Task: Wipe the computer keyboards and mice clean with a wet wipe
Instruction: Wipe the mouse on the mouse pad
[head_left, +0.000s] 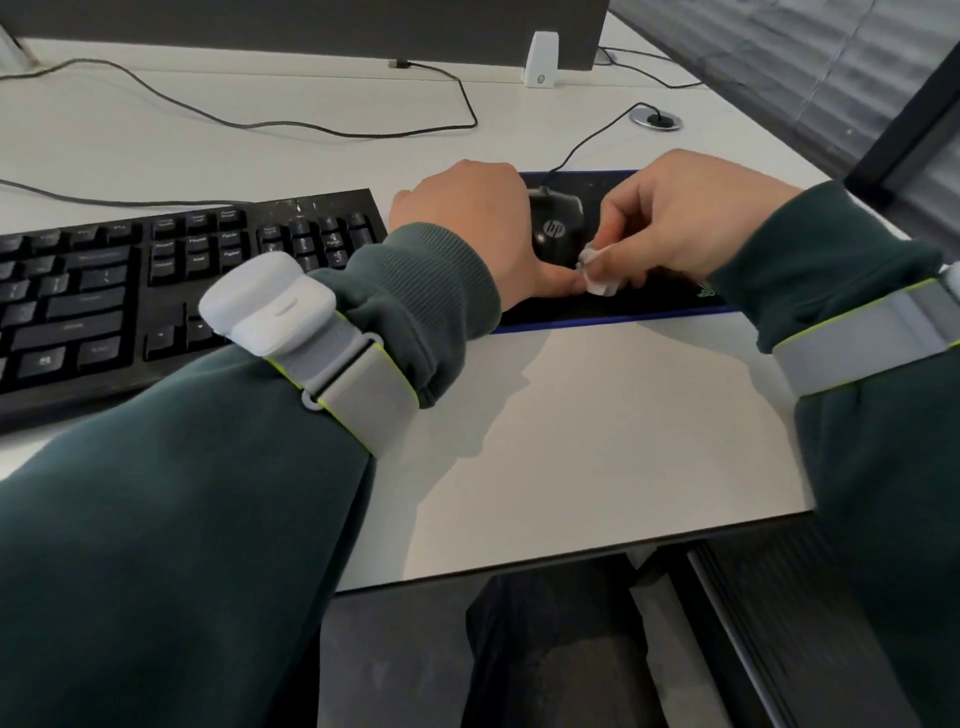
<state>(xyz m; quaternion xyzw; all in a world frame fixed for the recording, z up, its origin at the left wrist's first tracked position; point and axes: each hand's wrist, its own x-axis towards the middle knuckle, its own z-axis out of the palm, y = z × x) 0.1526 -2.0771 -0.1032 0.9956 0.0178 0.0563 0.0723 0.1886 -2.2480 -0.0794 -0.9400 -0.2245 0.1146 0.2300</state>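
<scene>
The left hand held the mouse from 9 o'clock while the right hand pinched a white wipe at its 5 o'clock.

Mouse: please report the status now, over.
Left hand holds mouse on mouse pad. Right hand pinches wet wipe at its near end. Nothing in the way.

Keyboard cut at left edge; left hand hides mouse flank; right hand half-covers wipe.
</scene>
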